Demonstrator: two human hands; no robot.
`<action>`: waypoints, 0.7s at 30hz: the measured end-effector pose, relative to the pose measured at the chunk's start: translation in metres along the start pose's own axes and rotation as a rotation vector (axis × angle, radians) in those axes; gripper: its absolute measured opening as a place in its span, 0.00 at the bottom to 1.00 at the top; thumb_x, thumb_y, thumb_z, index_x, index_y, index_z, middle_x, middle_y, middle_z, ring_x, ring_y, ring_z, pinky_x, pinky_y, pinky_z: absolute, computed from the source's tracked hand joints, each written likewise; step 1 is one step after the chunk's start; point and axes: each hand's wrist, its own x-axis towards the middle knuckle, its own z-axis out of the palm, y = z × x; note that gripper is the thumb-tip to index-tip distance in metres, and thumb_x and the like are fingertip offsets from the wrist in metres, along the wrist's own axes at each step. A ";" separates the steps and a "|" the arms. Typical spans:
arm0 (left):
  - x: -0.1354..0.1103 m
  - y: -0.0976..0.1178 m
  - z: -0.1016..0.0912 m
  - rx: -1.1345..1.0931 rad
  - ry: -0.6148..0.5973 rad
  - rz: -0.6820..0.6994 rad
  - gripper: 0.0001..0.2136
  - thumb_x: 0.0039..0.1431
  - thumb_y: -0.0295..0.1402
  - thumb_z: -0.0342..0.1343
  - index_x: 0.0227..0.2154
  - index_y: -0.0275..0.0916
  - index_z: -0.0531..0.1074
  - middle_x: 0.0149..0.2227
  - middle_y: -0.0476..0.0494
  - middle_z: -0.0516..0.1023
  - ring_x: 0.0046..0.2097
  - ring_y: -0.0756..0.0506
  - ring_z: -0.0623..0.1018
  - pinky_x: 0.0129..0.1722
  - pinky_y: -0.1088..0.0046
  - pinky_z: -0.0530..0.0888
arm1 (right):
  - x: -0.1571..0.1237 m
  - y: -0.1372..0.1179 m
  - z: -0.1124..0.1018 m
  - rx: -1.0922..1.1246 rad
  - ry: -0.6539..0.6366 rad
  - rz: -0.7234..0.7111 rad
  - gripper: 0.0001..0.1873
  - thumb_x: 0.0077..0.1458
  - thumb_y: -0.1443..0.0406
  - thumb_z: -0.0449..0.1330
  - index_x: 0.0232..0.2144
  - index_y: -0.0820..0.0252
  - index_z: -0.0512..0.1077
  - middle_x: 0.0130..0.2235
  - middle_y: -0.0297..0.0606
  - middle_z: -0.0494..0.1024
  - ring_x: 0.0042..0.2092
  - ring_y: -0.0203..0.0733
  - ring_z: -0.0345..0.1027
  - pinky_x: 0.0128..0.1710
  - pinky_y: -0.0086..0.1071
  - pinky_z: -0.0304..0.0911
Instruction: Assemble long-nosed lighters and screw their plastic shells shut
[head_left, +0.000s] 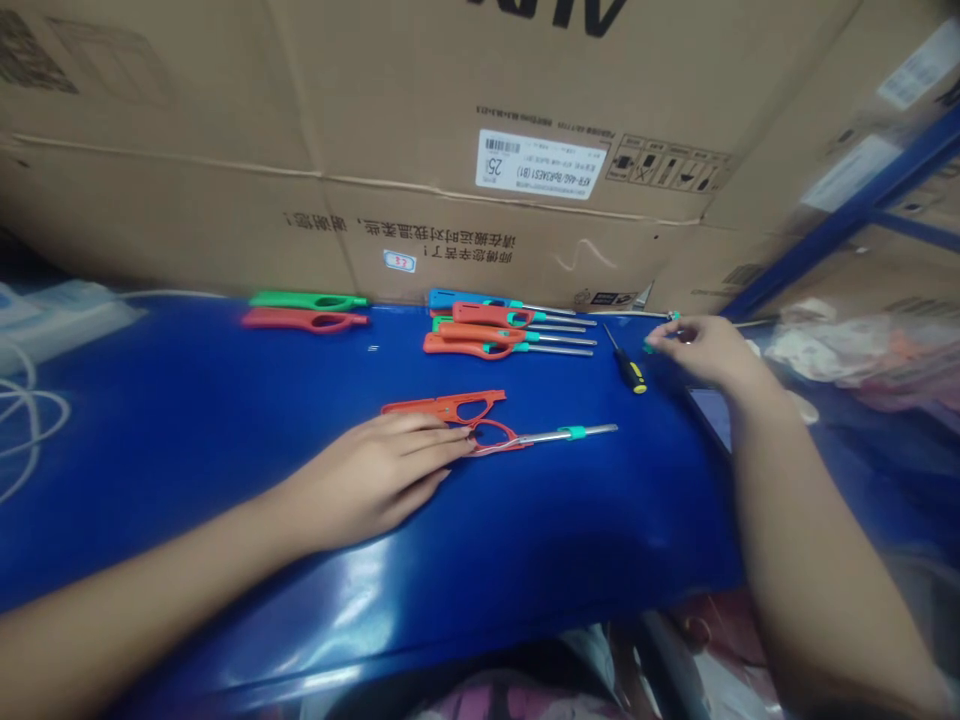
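My left hand lies over an opened orange gas lighter, fingers stretched across its handle. A metal tube with a teal collar sticks out of that lighter to the right. Touching it above is an orange handle half, partly under the hand. At the right, my right hand is raised near the table's back edge, its thumb and fingertips pinching a small teal plastic piece. Just left of it lies a screwdriver with a yellow and black handle.
Several lighters with metal tubes lie stacked at the back. Green and red handle shells lie back left. Cardboard boxes wall off the table's back. White cables are at left, a phone-like object and plastic bags at right.
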 end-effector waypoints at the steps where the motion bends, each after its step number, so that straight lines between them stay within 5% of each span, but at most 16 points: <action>1: 0.000 0.000 0.000 0.006 0.000 0.008 0.21 0.68 0.29 0.52 0.62 0.44 0.69 0.58 0.44 0.78 0.59 0.41 0.76 0.59 0.57 0.75 | -0.004 -0.011 0.004 0.025 -0.034 -0.025 0.15 0.63 0.58 0.60 0.36 0.67 0.78 0.30 0.41 0.77 0.30 0.40 0.70 0.32 0.35 0.66; 8: 0.003 0.002 -0.002 0.006 -0.024 -0.003 0.19 0.70 0.29 0.50 0.62 0.42 0.69 0.57 0.45 0.78 0.57 0.41 0.77 0.57 0.57 0.77 | -0.035 -0.084 0.057 0.147 -0.247 -0.390 0.05 0.55 0.66 0.62 0.34 0.61 0.76 0.40 0.42 0.76 0.36 0.40 0.70 0.42 0.37 0.68; 15: 0.000 0.000 -0.006 -0.114 -0.105 -0.065 0.20 0.71 0.27 0.46 0.63 0.43 0.67 0.59 0.44 0.76 0.60 0.44 0.75 0.60 0.63 0.75 | -0.033 -0.064 0.047 0.116 -0.248 -0.611 0.14 0.62 0.68 0.53 0.48 0.59 0.73 0.47 0.46 0.74 0.44 0.46 0.73 0.46 0.42 0.70; 21: -0.001 -0.005 -0.001 -0.205 -0.077 -0.066 0.21 0.71 0.26 0.48 0.63 0.42 0.66 0.60 0.44 0.75 0.60 0.45 0.74 0.61 0.65 0.74 | -0.036 -0.069 0.053 0.114 -0.262 -0.689 0.05 0.63 0.63 0.60 0.37 0.59 0.73 0.41 0.42 0.75 0.43 0.46 0.71 0.45 0.39 0.68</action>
